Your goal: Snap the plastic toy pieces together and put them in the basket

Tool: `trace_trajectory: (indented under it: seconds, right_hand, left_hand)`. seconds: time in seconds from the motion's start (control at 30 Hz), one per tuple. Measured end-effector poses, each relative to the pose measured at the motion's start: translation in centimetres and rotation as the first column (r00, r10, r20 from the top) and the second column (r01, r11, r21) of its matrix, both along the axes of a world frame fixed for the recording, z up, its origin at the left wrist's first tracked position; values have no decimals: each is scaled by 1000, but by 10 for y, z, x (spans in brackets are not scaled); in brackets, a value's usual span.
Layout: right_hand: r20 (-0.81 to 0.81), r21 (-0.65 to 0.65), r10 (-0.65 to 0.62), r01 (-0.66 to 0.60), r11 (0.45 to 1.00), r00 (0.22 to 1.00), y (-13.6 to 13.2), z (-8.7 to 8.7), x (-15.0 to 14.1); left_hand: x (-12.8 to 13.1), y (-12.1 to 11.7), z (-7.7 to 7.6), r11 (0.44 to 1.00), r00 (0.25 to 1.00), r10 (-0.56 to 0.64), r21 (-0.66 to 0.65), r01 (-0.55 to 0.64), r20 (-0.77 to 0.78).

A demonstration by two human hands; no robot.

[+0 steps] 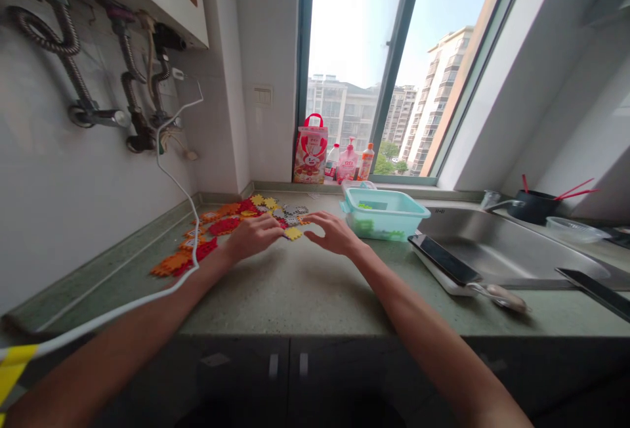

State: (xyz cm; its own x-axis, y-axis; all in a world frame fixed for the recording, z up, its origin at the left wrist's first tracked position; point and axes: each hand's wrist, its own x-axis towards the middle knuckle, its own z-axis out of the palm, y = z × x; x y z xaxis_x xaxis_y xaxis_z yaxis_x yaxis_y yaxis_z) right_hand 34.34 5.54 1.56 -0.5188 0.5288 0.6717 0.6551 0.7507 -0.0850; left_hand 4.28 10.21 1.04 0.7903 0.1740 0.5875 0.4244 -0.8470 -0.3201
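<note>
My left hand [254,237] rests low over the counter, palm down, its fingers together and curled at the edge of a cluster of flat toothed plastic pieces. Whatever lies under those fingertips is hidden. Facing it, my right hand [332,232] has thumb and fingers apart, the fingertips close to a small orange piece [301,220]. Between the two hands a yellow toothed piece [293,234] lies on the counter. Grey pieces [291,211] sit just beyond the fingertips. Red pieces [224,226] and orange pieces [172,262] spread out to the left.
A turquoise bin [388,214] with green pieces stands right of my right hand. Further right are a phone [445,258] on a white object and a sink [512,244]. A white cable [195,237] crosses my left forearm. Bottles [348,164] line the windowsill.
</note>
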Motion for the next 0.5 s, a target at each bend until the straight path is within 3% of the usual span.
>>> trace_trajectory:
  seconds: [0.07, 0.2, 0.3, 0.37, 0.5]
  right_hand:
    - [63, -139, 78, -69, 988, 995, 0, -8, -11]
    - [108, -359, 102, -57, 931, 989, -1, -17, -18]
    - [113, -385, 83, -33, 922, 990, 0, -18, -19]
    - [114, -371, 74, -26, 928, 991, 0, -19, -21]
    - [84, -361, 83, -48, 931, 993, -2, -21, -25]
  left_hand:
    - [18, -15, -6, 995, 991, -100, 12, 101, -85]
    - [32, -22, -12, 979, 975, -195, -82, 186, -107]
    - [34, -23, -8, 967, 976, -209, -159, 197, -63]
    - [34, -34, -2, 973, 979, -193, -139, 182, -69]
    - [24, -91, 1, 974, 975, -220, 42, 221, -23]
